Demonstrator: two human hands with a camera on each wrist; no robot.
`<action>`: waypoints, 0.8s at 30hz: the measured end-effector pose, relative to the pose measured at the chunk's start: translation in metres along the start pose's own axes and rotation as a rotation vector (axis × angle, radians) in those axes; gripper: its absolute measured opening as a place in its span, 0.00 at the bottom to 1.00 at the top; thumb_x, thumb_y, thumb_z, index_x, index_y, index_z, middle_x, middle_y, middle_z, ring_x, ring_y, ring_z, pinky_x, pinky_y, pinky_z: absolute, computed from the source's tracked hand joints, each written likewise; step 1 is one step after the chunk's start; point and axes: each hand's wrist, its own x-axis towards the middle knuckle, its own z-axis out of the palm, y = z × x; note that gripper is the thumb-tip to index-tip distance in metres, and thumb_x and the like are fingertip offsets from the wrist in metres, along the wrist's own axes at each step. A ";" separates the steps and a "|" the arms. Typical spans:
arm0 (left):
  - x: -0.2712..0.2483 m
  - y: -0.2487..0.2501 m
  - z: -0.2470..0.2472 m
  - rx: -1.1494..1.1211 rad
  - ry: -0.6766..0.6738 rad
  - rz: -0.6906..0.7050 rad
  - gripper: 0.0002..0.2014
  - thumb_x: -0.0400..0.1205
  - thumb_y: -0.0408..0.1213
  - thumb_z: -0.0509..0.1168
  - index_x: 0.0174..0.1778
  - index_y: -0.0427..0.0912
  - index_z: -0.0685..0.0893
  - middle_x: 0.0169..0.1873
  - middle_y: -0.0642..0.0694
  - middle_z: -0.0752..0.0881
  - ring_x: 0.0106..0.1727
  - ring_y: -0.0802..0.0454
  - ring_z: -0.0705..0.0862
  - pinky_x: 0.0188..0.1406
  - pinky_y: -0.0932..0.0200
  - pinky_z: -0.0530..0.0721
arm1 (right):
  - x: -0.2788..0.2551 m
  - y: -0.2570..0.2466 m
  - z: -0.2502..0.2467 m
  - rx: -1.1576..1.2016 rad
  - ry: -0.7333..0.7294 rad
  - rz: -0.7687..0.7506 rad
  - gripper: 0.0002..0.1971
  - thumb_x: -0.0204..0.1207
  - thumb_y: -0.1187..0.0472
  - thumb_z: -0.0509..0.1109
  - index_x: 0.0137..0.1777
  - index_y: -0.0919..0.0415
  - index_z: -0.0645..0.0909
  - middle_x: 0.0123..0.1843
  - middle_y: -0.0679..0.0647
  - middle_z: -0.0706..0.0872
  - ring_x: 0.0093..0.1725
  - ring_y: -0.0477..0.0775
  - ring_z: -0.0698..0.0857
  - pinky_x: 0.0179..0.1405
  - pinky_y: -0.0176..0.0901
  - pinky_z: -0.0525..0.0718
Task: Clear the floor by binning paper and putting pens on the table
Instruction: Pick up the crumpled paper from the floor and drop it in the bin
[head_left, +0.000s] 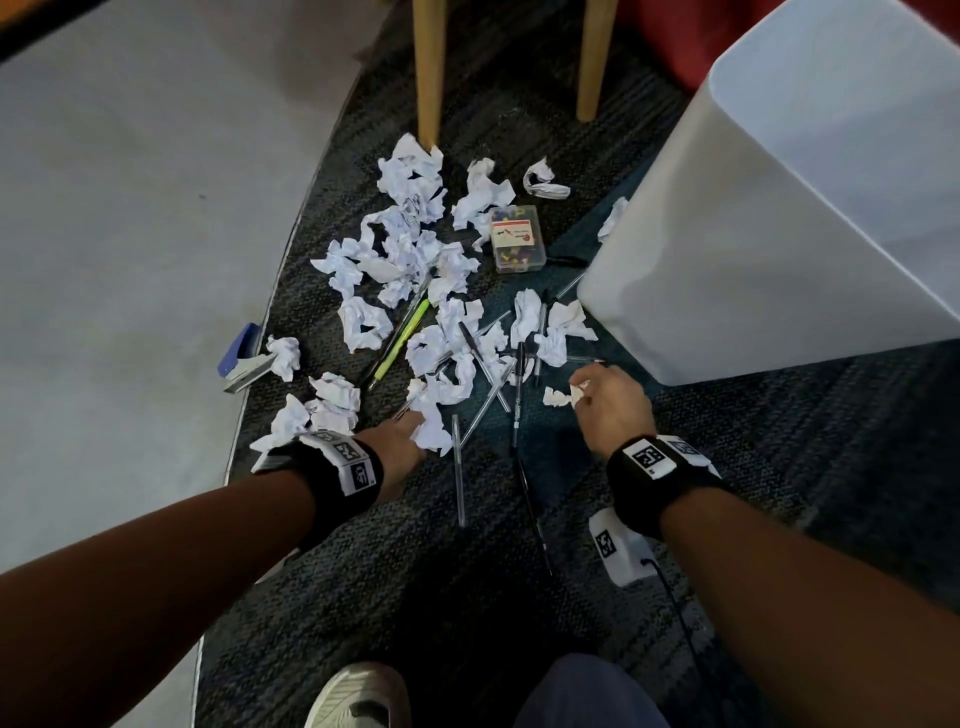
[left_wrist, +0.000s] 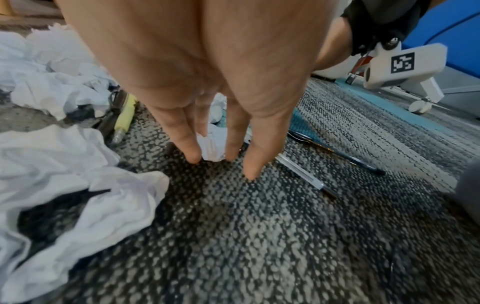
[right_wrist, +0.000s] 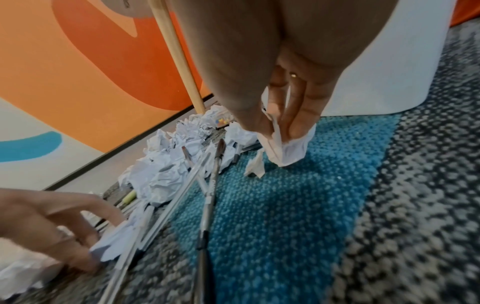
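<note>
Several crumpled white paper balls (head_left: 405, 244) and several pens (head_left: 485, 374) lie scattered on the dark carpet, among them a yellow-green pen (head_left: 402, 338). My left hand (head_left: 415, 423) reaches down at the near edge of the pile, its fingers closed around a small paper ball (left_wrist: 211, 148); the right wrist view shows that paper pinched between thumb and fingers. My right hand (head_left: 579, 392) pinches a scrap of white paper (right_wrist: 288, 148) just above the blue carpet patch, close to the white bin (head_left: 779, 208). A smaller scrap (head_left: 556, 397) lies beside it.
Two wooden table legs (head_left: 428, 73) stand behind the pile. A clear box of push pins (head_left: 517, 239) and a blue-grey stapler (head_left: 244, 358) lie on the floor. A grey floor area (head_left: 130, 234) borders the carpet on the left. My shoe (head_left: 358, 696) is at the bottom.
</note>
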 end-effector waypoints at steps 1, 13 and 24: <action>-0.004 0.001 -0.004 -0.063 0.012 -0.009 0.23 0.80 0.38 0.65 0.72 0.44 0.77 0.77 0.36 0.62 0.77 0.47 0.66 0.72 0.54 0.71 | -0.001 -0.002 0.001 -0.015 -0.007 0.002 0.15 0.77 0.68 0.66 0.60 0.53 0.83 0.59 0.57 0.81 0.56 0.65 0.83 0.52 0.47 0.78; -0.019 -0.007 -0.029 -0.302 0.096 0.064 0.09 0.79 0.35 0.66 0.52 0.42 0.74 0.54 0.44 0.76 0.54 0.42 0.80 0.53 0.48 0.79 | 0.004 -0.017 0.027 -0.065 -0.173 0.036 0.21 0.77 0.65 0.69 0.71 0.53 0.80 0.69 0.60 0.76 0.62 0.65 0.81 0.62 0.48 0.79; -0.025 0.005 -0.035 -0.381 0.110 0.055 0.29 0.79 0.47 0.69 0.73 0.52 0.65 0.64 0.47 0.74 0.62 0.45 0.78 0.59 0.54 0.78 | -0.001 -0.008 0.031 -0.109 -0.193 0.047 0.16 0.76 0.68 0.72 0.64 0.58 0.82 0.69 0.61 0.67 0.55 0.71 0.82 0.61 0.53 0.81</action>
